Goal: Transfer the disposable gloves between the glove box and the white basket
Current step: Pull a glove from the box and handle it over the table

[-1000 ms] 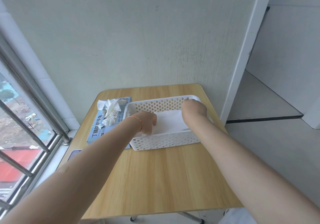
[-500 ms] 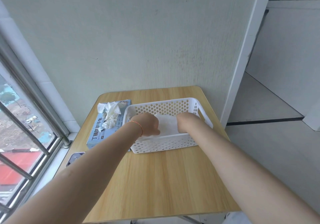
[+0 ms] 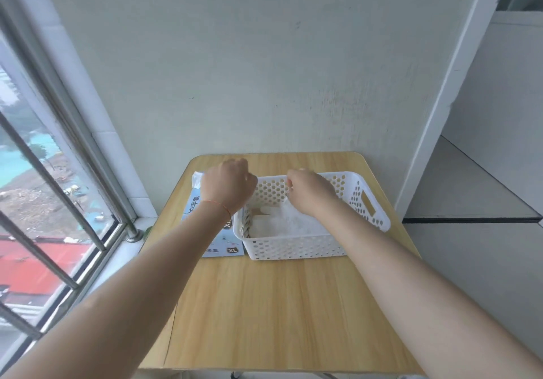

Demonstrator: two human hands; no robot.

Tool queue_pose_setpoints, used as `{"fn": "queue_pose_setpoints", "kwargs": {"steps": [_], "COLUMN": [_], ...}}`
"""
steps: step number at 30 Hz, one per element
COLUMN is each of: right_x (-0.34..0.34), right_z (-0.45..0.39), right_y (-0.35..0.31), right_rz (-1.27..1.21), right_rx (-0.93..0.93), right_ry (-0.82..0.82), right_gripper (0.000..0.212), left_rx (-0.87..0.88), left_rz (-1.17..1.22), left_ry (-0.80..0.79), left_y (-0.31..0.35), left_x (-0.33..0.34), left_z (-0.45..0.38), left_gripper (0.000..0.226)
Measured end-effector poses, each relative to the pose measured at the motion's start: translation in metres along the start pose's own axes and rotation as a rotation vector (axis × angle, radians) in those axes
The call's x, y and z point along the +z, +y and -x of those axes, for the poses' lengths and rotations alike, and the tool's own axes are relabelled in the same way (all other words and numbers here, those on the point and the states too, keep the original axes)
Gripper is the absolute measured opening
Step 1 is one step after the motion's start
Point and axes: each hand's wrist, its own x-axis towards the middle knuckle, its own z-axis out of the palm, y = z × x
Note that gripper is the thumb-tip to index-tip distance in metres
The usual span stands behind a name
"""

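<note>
Both hands hang above the white basket (image 3: 308, 248): the right hand (image 3: 311, 192) pinches a glove (image 3: 282, 221) trailing inside it, likely lifting it towards the glove box (image 3: 219, 239) left of the basket; the left hand (image 3: 227, 184) curls, contents hidden

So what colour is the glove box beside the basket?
Light blue, with dark print and an XL mark: the glove box, clearest in the head view.

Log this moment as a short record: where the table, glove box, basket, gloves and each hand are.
table: wooden table, against the wall
glove box: blue glove box, lying left of the basket, touching it
basket: white basket, perforated
gloves: white gloves inside the basket
left hand: left hand, fingers curled, over the glove box; contents hidden
right hand: right hand, over the basket, pinching a glove
</note>
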Motion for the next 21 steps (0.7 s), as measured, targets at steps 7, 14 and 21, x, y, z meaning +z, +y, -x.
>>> {"fn": "queue_pose_setpoints", "kwargs": {"steps": [7,14,21], "right_x": [0.018,0.036,0.025], "right_z": [-0.028,-0.043,-0.044], "right_y": [-0.086,-0.115,-0.126], "right_rz": [-0.237,-0.138,-0.375], "right_rx": [-0.106,-0.088,-0.075], "right_ry": [0.056,0.04,0.12], "right_gripper": [0.014,0.017,0.006], "left_rx": [-0.281,-0.24,-0.214], "left_rz": [0.16,0.309,0.314], "left_ry": [-0.261,-0.331,-0.32], "left_y": [-0.083,-0.107,-0.116], "left_x": [-0.007,0.004,0.008], "left_z": [0.014,0.024,0.019], "left_gripper": [0.035,0.016,0.015]}}
